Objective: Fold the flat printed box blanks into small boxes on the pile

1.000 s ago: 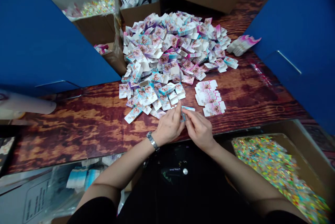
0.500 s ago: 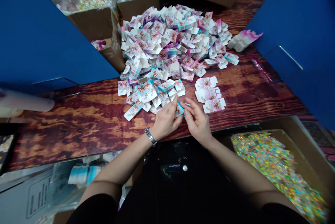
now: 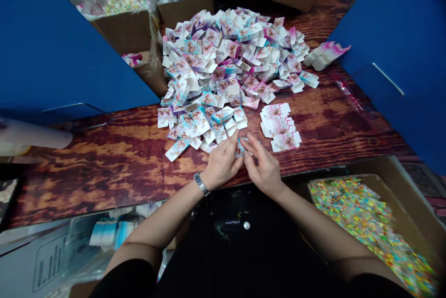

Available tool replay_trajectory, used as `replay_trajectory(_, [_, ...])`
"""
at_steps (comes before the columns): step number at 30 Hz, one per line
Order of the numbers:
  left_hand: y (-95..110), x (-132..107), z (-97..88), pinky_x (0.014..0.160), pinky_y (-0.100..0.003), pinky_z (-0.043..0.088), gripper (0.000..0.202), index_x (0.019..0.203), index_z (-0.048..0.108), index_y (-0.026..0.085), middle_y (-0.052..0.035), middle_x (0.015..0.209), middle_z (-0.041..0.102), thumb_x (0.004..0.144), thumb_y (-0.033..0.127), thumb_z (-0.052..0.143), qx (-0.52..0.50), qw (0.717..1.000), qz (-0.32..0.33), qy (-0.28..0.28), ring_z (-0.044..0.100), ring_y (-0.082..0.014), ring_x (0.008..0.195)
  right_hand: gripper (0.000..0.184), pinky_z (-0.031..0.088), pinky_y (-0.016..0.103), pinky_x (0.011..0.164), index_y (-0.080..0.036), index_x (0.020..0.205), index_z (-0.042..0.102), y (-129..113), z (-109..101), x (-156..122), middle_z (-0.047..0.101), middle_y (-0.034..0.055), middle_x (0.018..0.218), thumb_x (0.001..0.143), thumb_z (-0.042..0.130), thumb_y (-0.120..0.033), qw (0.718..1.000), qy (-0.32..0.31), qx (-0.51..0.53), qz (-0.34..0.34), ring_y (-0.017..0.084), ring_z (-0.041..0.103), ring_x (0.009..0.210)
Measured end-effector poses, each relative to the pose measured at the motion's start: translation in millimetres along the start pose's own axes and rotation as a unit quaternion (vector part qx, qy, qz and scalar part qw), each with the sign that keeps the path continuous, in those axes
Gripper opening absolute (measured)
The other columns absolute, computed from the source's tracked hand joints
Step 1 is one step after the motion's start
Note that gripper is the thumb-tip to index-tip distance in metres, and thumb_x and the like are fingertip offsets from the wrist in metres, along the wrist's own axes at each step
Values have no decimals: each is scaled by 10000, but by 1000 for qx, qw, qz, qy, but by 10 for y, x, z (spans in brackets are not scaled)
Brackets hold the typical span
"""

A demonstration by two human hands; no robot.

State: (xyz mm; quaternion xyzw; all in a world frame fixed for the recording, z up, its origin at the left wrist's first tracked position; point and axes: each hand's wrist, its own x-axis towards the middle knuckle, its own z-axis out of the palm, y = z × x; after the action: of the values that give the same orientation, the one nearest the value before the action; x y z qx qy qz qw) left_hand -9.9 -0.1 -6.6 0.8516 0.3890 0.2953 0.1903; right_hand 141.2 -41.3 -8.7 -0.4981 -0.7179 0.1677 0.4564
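Observation:
My left hand and my right hand work close together at the front of a large heap of white, pink and teal printed paper cartons. A small carton with a teal edge sits between them, partly hidden by my fingers. My left fingertips appear pinched on it. My right fingers are spread and lie against its side. A metal wristwatch circles my left wrist. Just right of my right hand lies a low group of flat cartons.
The wood-grain table runs under everything. A cardboard tray of small multicoloured pieces sits at front right. Cardboard boxes stand behind the heap, and blue panels flank it. A plastic bag with blue-and-white items lies at lower left.
My right hand's fingers have spread and eased back from the carton, which now sits closer to my left hand. The heap and flat cartons shift only slightly in view.

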Motion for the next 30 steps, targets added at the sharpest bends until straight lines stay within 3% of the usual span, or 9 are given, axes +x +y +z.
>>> replay_trajectory(8, [2,-17,91,920,-385,499,670,1488,138,113,-184,1231,568,903,228,444,22,1000,3,14,570,-248,1105,521,488,391,1033,-238,1465,313,-37,52,-44,559,93,1354,960,428,-177,996,-8,61,69,210,569,1207])
replay_trajectory(12, [-91,244,-193,878,-407,514,649,1474,226,145,-166,1180,596,895,264,494,95,995,5,-23,583,-274,1069,555,520,395,978,-243,1469,290,84,-68,67,595,93,1313,948,480,-238,991,-41,85,98,217,595,1174])
replay_trajectory(14, [-114,476,-494,981,-471,451,713,1486,199,178,-186,1347,482,886,325,555,138,988,-2,72,485,-322,1224,549,543,391,927,-247,1457,306,208,-152,138,618,93,1279,942,494,-262,992,-9,56,110,219,625,1125])
replay_trajectory(16, [-116,676,-778,1120,-529,285,878,1503,129,188,-181,1520,232,829,416,646,159,971,-7,180,216,-369,1413,500,539,405,915,-236,1417,379,356,-214,184,628,98,1256,934,504,-275,995,4,-3,102,231,633,1098])
replay_trajectory(18, [-117,764,-915,1168,-539,164,904,1508,99,187,-156,1570,69,830,432,644,167,963,4,212,28,-363,1458,471,522,443,919,-197,1367,451,494,-234,192,642,119,1215,915,533,-295,994,-37,-76,72,265,625,1087])
replay_trajectory(20, [-136,714,-843,1171,-551,136,852,1504,118,164,-172,1571,63,858,429,605,164,968,28,187,20,-362,1460,478,510,471,915,-147,1331,492,589,-211,164,648,148,1181,893,565,-324,984,-105,-137,39,300,607,1082])
replay_trajectory(23, [-190,466,-471,1145,-548,232,736,1482,187,127,-209,1508,270,900,407,539,145,983,56,98,192,-351,1432,507,475,462,961,-111,1323,500,634,-140,108,630,157,1209,881,588,-343,963,-184,-195,7,309,555,1126])
replay_trajectory(26, [-209,208,-106,1104,-505,335,634,1455,244,93,-206,1413,433,930,360,478,131,990,55,-5,330,-321,1374,518,443,455,991,-113,1326,501,617,-93,92,628,138,1220,875,599,-348,945,-223,-241,4,310,516,1149])
replay_trajectory(30, [-184,38,94,1089,-513,346,598,1439,273,65,-215,1400,455,937,338,450,135,985,49,-94,380,-327,1340,509,449,447,954,-118,1306,515,597,-79,129,634,141,1147,858,617,-338,932,-245,-266,-10,315,514,1102])
